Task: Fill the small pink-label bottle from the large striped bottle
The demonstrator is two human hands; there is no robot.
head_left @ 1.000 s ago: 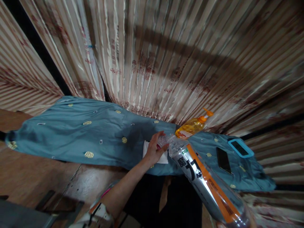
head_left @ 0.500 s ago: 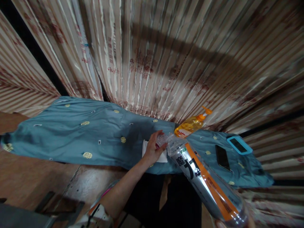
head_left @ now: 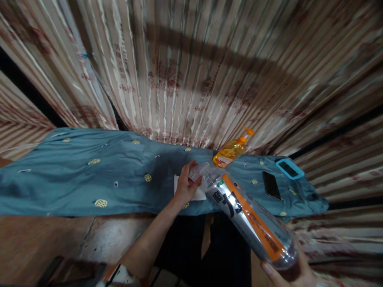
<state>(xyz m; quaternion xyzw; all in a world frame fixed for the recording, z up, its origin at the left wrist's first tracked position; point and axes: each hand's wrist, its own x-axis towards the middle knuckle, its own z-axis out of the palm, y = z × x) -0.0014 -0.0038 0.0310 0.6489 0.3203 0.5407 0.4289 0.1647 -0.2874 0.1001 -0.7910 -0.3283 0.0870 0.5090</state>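
Observation:
My right hand (head_left: 289, 269) is wrapped round the base of a large clear plastic bottle (head_left: 248, 219) with a silver and orange label. The bottle is tilted, its neck pointing to the upper left and its base raised toward me. My left hand (head_left: 185, 187) is closed round a small clear cup (head_left: 198, 172) at the bottle's mouth. Something reddish shows in the cup, and a little dark liquid at the bottle's base. Whether the mouth touches the rim I cannot tell. Under the left hand lies a white paper or tissue (head_left: 199, 194), partly hidden.
A pump bottle of amber liquid (head_left: 229, 153) stands just behind the cup. To the right lie a black phone (head_left: 271, 185) and a blue-framed device (head_left: 289, 169). A teal patterned cloth (head_left: 125, 163) covers the narrow table, with a striped curtain (head_left: 179, 79) behind.
The view has shifted, so everything sits a little farther left. More of my right hand shows at the bottle's base. Cup and bottle keep about the same places relative to each other.

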